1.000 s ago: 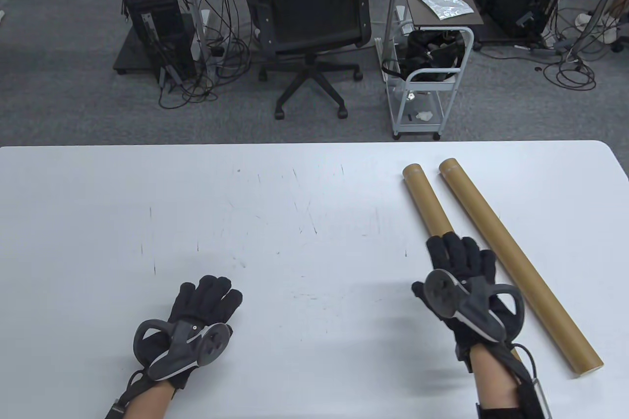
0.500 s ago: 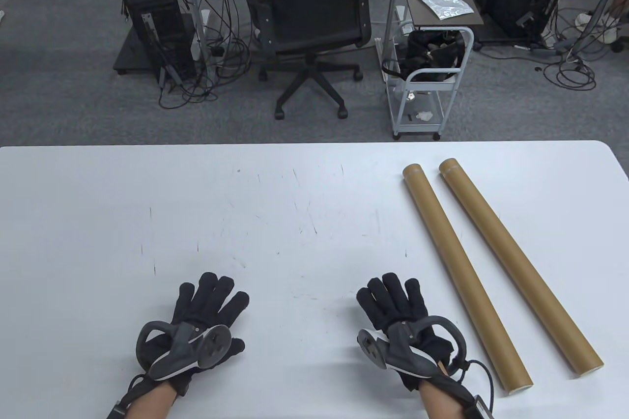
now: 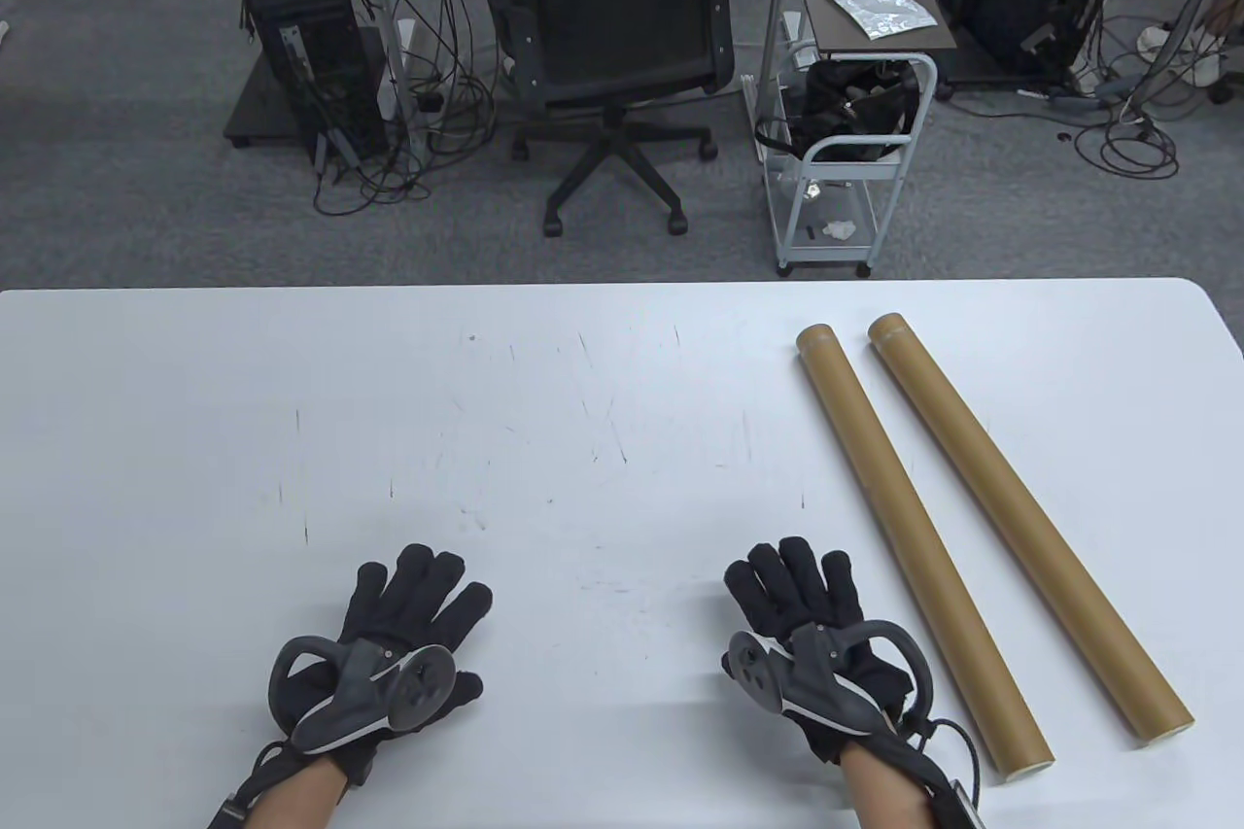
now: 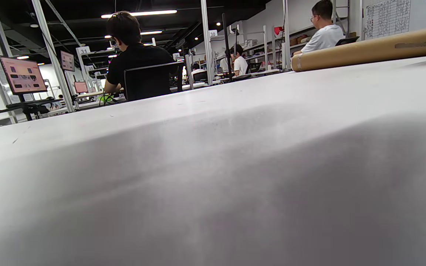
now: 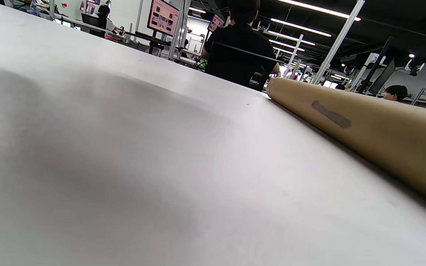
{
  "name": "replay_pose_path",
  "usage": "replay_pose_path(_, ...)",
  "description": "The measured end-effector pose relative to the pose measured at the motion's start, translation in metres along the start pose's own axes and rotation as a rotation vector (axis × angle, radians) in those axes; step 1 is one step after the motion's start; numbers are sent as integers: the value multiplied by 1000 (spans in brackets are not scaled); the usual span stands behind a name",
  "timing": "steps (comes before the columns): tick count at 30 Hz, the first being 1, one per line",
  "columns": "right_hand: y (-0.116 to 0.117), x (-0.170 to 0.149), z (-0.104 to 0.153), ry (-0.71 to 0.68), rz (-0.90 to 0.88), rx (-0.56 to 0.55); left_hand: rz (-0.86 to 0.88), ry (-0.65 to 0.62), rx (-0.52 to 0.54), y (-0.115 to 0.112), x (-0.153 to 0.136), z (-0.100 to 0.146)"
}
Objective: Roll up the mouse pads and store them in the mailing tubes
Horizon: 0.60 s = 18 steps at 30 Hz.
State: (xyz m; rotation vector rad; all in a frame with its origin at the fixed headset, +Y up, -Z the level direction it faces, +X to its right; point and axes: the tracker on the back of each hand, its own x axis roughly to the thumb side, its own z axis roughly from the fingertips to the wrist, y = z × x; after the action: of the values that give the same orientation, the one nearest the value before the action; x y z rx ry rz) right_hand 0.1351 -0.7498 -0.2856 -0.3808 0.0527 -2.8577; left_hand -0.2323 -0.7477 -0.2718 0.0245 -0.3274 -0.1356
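Though near, tubes [image 3: 918, 542] beside rt grip [image 3: 812, 620].

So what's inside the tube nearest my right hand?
Cannot tell. The nearer tube lies on the table beside the right hand; its ends look capped, so the inside stays hidden.

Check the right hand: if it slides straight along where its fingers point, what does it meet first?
The right hand points up-table, slightly left. That line looks free: bare white table to the far edge. The nearer mailing tube lies to its right, angled away, so probably missed.
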Motion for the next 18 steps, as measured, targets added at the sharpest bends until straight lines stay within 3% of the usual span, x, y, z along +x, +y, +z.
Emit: replay_pose_path(18,-3,-3,-2,-9,-66,-20,5,33,-12,-3,-9,-3)
